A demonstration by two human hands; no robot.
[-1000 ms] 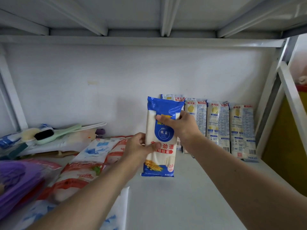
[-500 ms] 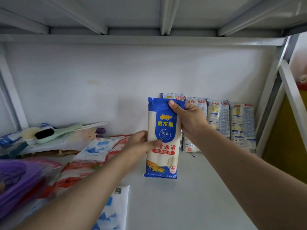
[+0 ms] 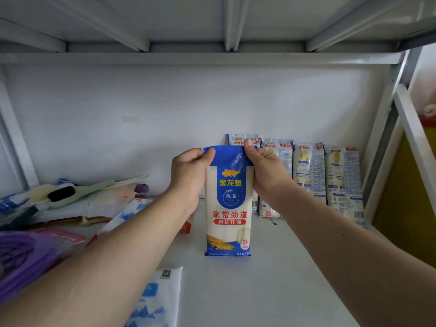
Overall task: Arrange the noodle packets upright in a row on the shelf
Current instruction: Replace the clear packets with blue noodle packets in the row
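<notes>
A blue and white noodle packet [image 3: 228, 208] stands upright in the middle of the white shelf [image 3: 271, 279], front label facing me. My left hand [image 3: 188, 175] pinches its top left corner and my right hand [image 3: 266, 171] pinches its top right corner. Behind and to the right, several noodle packets [image 3: 309, 175] stand upright in a row against the back wall, back labels outward. The leftmost one [image 3: 237, 140] is mostly hidden behind my right hand and the held packet.
Flat packets [image 3: 155, 300] lie on the shelf at lower left, with purple plastic bags [image 3: 26, 258] beside them. A pile with a green-handled brush [image 3: 70, 192] sits at the back left. Metal uprights [image 3: 387, 138] close the right end. An upper shelf [image 3: 212, 59] runs overhead.
My left hand has moved from the packet's middle up to its top left corner. My right hand shifted to the top right corner. The packet now stands straighter, with its whole front showing.
</notes>
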